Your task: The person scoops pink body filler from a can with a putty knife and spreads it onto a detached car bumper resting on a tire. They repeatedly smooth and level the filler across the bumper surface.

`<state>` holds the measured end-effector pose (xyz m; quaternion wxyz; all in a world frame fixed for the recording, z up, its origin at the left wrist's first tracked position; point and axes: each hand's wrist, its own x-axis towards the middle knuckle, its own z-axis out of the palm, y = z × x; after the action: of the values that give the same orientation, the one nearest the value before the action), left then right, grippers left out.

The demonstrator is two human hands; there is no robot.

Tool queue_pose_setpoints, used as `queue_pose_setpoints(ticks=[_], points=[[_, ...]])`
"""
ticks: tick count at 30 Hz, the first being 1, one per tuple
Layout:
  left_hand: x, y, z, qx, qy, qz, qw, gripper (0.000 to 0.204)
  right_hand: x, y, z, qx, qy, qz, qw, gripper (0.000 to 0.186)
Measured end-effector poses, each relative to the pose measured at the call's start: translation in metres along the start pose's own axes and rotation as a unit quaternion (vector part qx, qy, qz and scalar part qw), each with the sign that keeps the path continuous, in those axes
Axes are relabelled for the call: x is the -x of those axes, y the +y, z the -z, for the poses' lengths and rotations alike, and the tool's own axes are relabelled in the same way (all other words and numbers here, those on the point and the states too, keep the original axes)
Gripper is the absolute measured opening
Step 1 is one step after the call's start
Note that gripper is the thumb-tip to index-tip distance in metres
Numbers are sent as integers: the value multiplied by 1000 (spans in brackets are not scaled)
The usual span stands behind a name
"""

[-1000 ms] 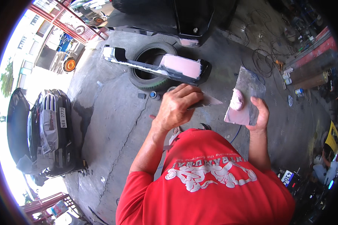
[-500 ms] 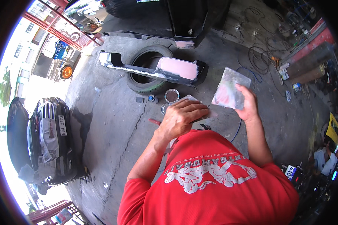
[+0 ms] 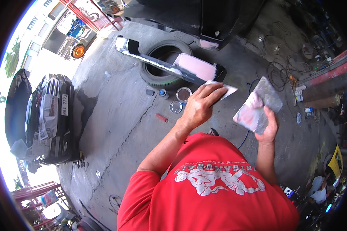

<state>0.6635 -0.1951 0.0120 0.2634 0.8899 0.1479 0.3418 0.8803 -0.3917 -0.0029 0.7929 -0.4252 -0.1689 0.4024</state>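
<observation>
My left hand (image 3: 201, 103) grips a flat, pale-faced spreader (image 3: 228, 92), fingers bent over it. Just right of it, my right hand (image 3: 269, 127) holds a flat, greyish mixing board (image 3: 272, 102) carrying a lump of pink putty (image 3: 254, 100) and pink smears. Beyond both hands a long black trim piece (image 3: 134, 56) with a pink-coated section (image 3: 196, 66) lies across a tyre (image 3: 152, 79). On the floor left of my left hand stand a blue-capped can (image 3: 162, 93) and two round tins (image 3: 183, 94), with a red bar-shaped item (image 3: 160, 117) nearby.
A dark car body (image 3: 227, 19) stands at the top. A dark car front (image 3: 46, 138) is at the left, beside the bright open side with a red gate (image 3: 85, 15). Coiled hoses (image 3: 277, 71), cans (image 3: 298, 94) and cylinders (image 3: 322, 101) line the right, with a yellow object (image 3: 334, 158) lower down.
Over the last half second my left hand has moved up and rightward, the spreader's pale face now showing. My right hand has brought the board lower and rightward. The whole view has shifted slightly.
</observation>
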Motion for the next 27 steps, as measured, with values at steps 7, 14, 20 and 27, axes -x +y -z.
queue_pose_setpoints(ticks=[7,14,20,27], points=[[-5,18,-5,21,49,-108,993,60,-6,-25,2,-145,-9,-71,987,45],[-11,12,-3,64,69,-100,990,51,18,-4,-10,186,-43,37,981,51],[8,28,-4,74,-80,-150,983,49,-22,-7,-3,105,187,-46,976,43],[-4,63,18,81,12,-187,979,53,-25,-27,3,-94,50,-123,987,44]])
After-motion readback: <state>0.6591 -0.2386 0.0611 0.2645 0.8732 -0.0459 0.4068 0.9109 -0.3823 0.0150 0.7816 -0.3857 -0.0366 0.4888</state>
